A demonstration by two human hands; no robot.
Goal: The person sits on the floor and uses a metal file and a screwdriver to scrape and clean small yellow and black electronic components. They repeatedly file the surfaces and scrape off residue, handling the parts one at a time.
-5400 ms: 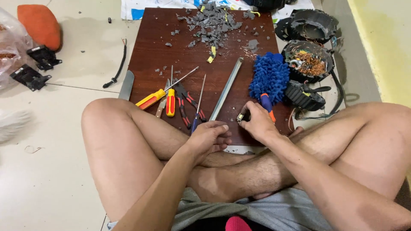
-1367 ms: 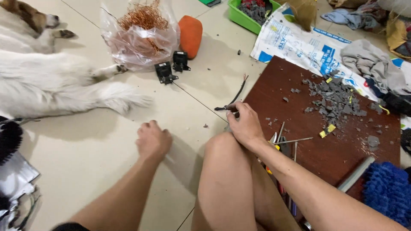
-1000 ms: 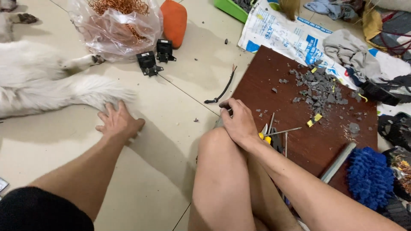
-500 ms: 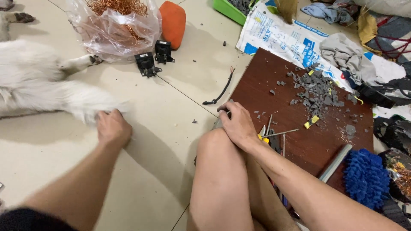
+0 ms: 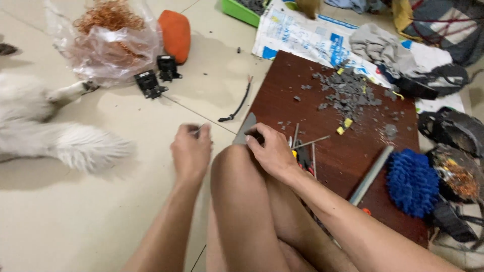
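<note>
Loosely, left hand (image 5: 190,151) pinches a thin wire (image 5: 200,129); right hand (image 5: 269,151) grips something small, and either could slip free.

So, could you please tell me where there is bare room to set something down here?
Bare floor tile lies open below the white furry animal, left of the left hand. The near left of the brown board is mostly bare. The far end around the grey rubble and the tools by the right hand is crowded.
</note>
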